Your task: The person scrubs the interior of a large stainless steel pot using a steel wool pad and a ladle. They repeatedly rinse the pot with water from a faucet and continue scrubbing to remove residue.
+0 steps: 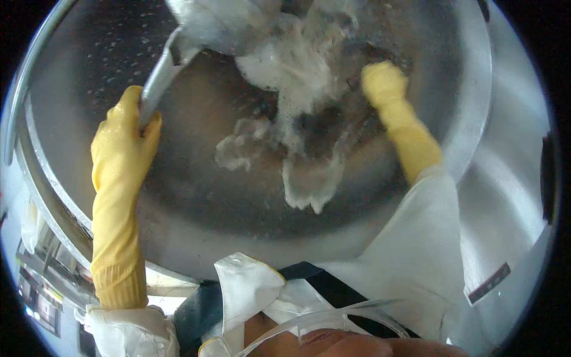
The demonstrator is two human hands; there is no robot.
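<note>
A large round metal vessel (187, 254) spreads before me, with splashing, cloudy liquid (308, 85) in its middle. My left hand (127, 120), in a long yellow rubber glove, grips the handle of a metal container (214, 26), perhaps a scoop or pail, over the left part of the vessel. The container's far end is cut off by the top of the picture. My right hand (383, 82), in a matching glove, is over the right part of the vessel, its fingers curled and blurred. Whether it holds anything cannot be told.
A curved metal tube (22, 89) runs along the vessel's left side. The broad metal rim (473, 89) curves round on the right, beside a shiny metal surface (504, 178). Shelving (49, 263) stands at the lower left.
</note>
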